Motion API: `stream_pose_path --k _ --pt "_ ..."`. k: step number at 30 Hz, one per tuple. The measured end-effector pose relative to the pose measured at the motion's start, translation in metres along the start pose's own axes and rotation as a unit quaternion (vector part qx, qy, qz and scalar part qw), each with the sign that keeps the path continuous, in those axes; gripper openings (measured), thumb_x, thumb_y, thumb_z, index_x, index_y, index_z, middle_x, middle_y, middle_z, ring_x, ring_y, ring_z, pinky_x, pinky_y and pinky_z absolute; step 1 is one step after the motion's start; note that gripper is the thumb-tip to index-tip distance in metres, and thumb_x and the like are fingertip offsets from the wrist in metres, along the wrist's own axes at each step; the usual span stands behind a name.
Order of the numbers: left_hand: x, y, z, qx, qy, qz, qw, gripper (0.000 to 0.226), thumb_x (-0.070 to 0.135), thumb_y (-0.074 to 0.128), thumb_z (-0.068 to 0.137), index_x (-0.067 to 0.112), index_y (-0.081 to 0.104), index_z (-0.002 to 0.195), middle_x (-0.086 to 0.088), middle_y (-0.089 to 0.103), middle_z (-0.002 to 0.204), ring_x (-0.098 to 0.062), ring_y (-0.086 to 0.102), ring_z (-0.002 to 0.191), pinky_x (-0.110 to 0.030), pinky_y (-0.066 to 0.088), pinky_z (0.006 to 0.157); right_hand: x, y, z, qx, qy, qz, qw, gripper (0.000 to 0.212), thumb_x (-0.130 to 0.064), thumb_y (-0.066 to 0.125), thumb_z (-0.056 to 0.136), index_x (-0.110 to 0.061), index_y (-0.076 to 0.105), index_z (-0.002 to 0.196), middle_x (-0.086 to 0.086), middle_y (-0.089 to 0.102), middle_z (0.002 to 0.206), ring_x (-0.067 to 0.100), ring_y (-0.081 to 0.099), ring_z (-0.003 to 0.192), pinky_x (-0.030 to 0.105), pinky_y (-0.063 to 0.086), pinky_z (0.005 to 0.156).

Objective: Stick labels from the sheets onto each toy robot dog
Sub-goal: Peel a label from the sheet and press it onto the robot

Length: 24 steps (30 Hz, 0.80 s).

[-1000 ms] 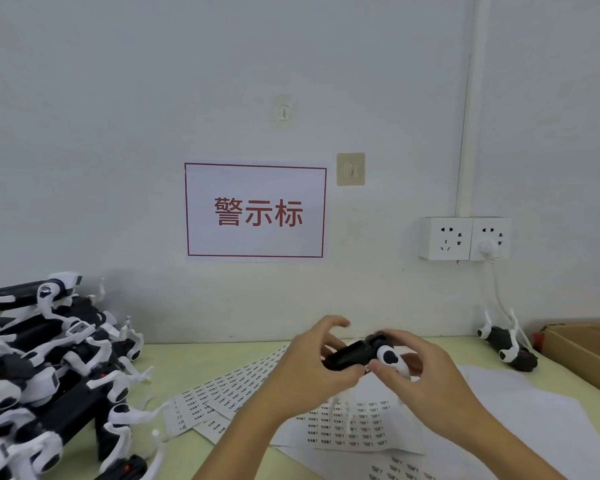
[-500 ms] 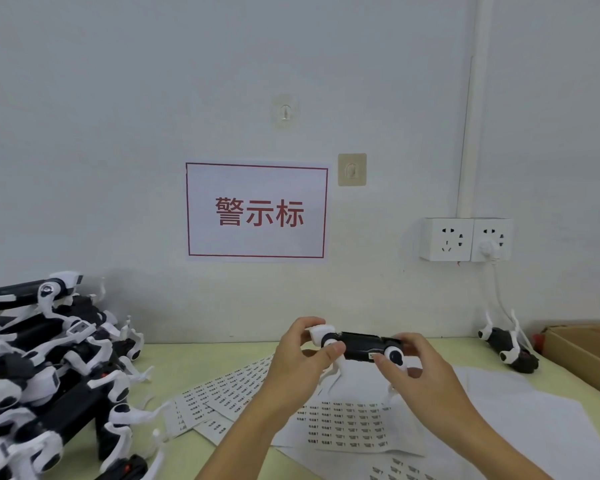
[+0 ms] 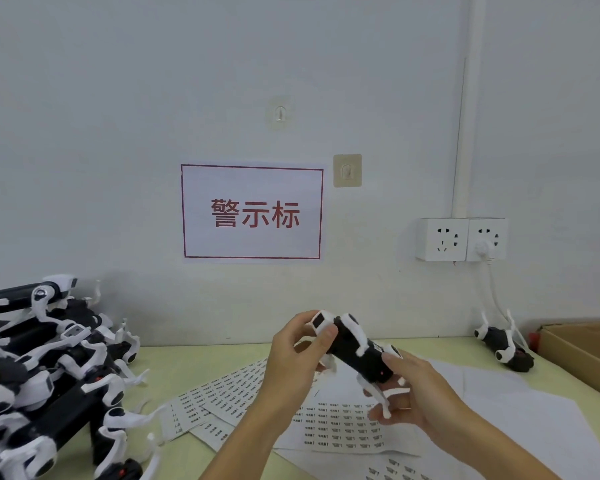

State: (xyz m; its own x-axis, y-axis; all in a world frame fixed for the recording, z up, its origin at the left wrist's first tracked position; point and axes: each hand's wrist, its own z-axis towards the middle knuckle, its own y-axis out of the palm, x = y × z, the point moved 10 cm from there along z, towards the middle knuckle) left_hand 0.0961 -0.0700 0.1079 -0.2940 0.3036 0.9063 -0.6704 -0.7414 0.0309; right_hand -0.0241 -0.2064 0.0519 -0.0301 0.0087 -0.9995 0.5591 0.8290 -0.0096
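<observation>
A black and white toy robot dog [image 3: 355,355] is held tilted above the table, its white head end up at the left. My left hand [image 3: 291,368] grips the head end between thumb and fingers. My right hand [image 3: 413,396] holds the lower rear end and its white legs. A small label shows on the dog's body near my right thumb. Under my hands lie label sheets [image 3: 340,424] printed with rows of small labels, more of them fanned out to the left [image 3: 215,396].
A pile of several black and white toy dogs [image 3: 45,372] fills the left of the pale green table [image 3: 194,358]. One lone dog [image 3: 504,348] lies at the back right beside a cardboard box [image 3: 582,351]. The wall carries a sign, sockets and a plugged-in cable [image 3: 492,292].
The dog has been turned in my hands: from level half a second ago to tilted, head end raised at the left and rear lowered toward my right hand.
</observation>
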Motion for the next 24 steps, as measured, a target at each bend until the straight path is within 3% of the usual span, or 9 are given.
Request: stream_pose_path --k 3,7,10,15,18,22,24 --pt "0.008 0.006 0.000 -0.008 0.024 0.003 1.000 0.011 0.029 0.072 0.091 0.028 0.072 0.102 0.003 0.068 0.081 -0.011 0.069 0.079 -0.022 0.054 0.067 0.009 0.010 0.000 -0.050 0.031 0.060 0.996 0.029 -0.021 0.037 0.108 -0.022 0.065 0.115 0.027 0.072 0.098 0.045 0.068 0.073 0.043 0.058 0.065" --pt "0.015 0.012 0.000 -0.024 0.040 0.005 0.999 0.009 0.024 0.076 0.089 0.028 0.071 0.095 0.001 0.064 0.078 -0.010 0.067 0.076 -0.015 0.051 0.066 0.015 0.017 -0.003 -0.079 0.039 0.088 0.992 0.031 -0.019 0.035 0.108 -0.020 0.064 0.118 0.031 0.070 0.103 0.048 0.069 0.079 0.041 0.057 0.065" --pt "0.015 0.010 0.001 -0.022 0.039 0.013 0.999 0.010 0.023 0.075 0.090 0.033 0.071 0.094 -0.002 0.068 0.085 -0.013 0.069 0.081 -0.019 0.054 0.070 0.011 0.015 -0.004 -0.071 0.033 0.095 0.992 0.029 -0.019 0.038 0.107 -0.017 0.064 0.118 0.031 0.069 0.106 0.047 0.068 0.080 0.042 0.056 0.068" --pt "0.003 -0.002 0.004 -0.001 0.009 0.010 1.000 0.019 0.027 0.069 0.094 0.044 0.072 0.102 0.013 0.072 0.097 -0.013 0.072 0.088 -0.035 0.058 0.082 0.001 0.006 -0.004 -0.029 0.002 0.136 0.990 0.028 -0.028 0.047 0.102 -0.017 0.066 0.120 0.023 0.067 0.118 0.048 0.069 0.091 0.045 0.053 0.074" --pt "-0.012 -0.012 0.005 0.039 -0.029 -0.018 0.999 0.021 0.032 0.070 0.092 0.046 0.070 0.108 0.008 0.071 0.103 -0.010 0.073 0.086 -0.034 0.060 0.080 -0.006 -0.001 -0.005 -0.001 -0.028 0.126 0.992 0.025 -0.028 0.057 0.096 -0.019 0.067 0.117 0.017 0.068 0.118 0.047 0.069 0.094 0.045 0.056 0.073" --pt "-0.033 -0.022 0.005 0.073 -0.076 -0.025 0.994 0.025 0.018 0.068 0.095 0.040 0.072 0.109 0.004 0.073 0.101 -0.012 0.074 0.085 -0.026 0.059 0.072 -0.006 -0.005 -0.006 0.010 -0.029 0.090 0.995 0.019 -0.026 0.067 0.089 -0.024 0.070 0.108 0.015 0.071 0.112 0.043 0.071 0.088 0.046 0.058 0.076" --pt "-0.047 -0.026 0.003 0.076 -0.100 0.019 0.992 0.024 0.019 0.067 0.096 0.039 0.072 0.108 0.004 0.072 0.105 -0.014 0.073 0.089 -0.033 0.061 0.078 -0.003 -0.006 -0.005 0.017 -0.020 0.062 0.998 0.011 -0.024 0.067 0.092 -0.024 0.071 0.102 0.019 0.070 0.110 0.043 0.070 0.081 0.044 0.059 0.075"
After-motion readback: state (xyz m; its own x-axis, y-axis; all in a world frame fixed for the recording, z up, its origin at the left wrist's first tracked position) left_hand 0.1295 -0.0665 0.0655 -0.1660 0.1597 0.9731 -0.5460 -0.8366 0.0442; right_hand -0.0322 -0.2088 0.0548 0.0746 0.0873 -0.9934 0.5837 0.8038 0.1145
